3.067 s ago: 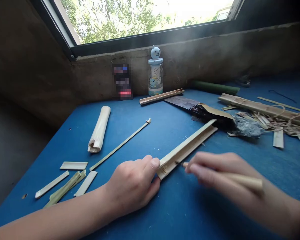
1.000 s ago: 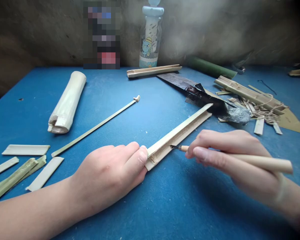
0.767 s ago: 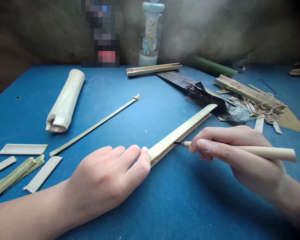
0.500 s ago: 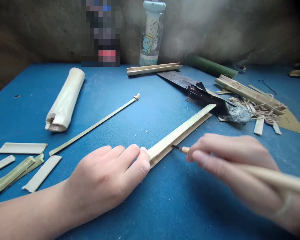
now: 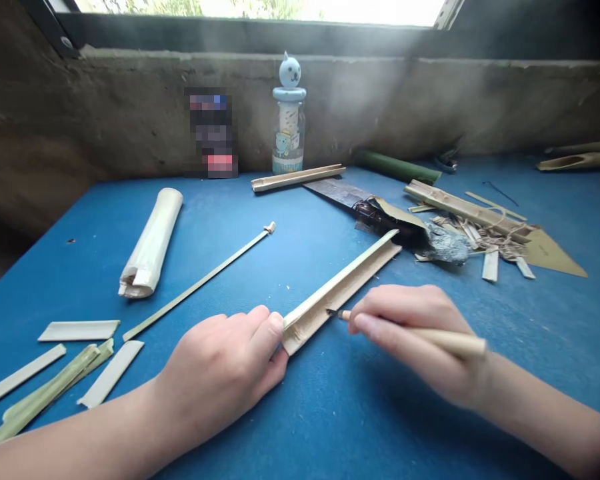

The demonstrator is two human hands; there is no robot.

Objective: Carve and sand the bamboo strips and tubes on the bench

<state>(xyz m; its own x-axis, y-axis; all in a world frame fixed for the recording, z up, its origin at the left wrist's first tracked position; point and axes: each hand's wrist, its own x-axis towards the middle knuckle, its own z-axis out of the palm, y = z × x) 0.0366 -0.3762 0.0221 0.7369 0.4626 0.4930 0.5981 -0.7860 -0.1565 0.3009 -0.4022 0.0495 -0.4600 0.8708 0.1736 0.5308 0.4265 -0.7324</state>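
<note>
Left hand [image 5: 225, 353]: clamped on the near end of the trough, thumb over its upper wall
Right hand [image 5: 410, 327]: apart from the left, closed round the knife in a pen grip
Trough [image 5: 345, 285]: a split length on the worktop [image 5: 300, 427], between the hands, slanting away to the right, its hollow turned up and towards the right hand
Knife [image 5: 447, 341]: pale round handle leaning back over the right hand, small dark tip at the trough's nearer rim, a little way beyond the left hand
Blade [image 5: 335, 197]: broad and dark, lying just past the trough's far end, its other end wrapped
Stick [image 5: 200, 283]: thin, lying left of the trough, with a small knob at the far end
Tube [image 5: 153, 243]: pale, lying left of the stick, notched at the near end
Slats [image 5: 80, 331]: near the left forearm, beside green strips [image 5: 55, 393]
Bottle [image 5: 289, 143]: upright at the back, before the wall [image 5: 370, 113]
</note>
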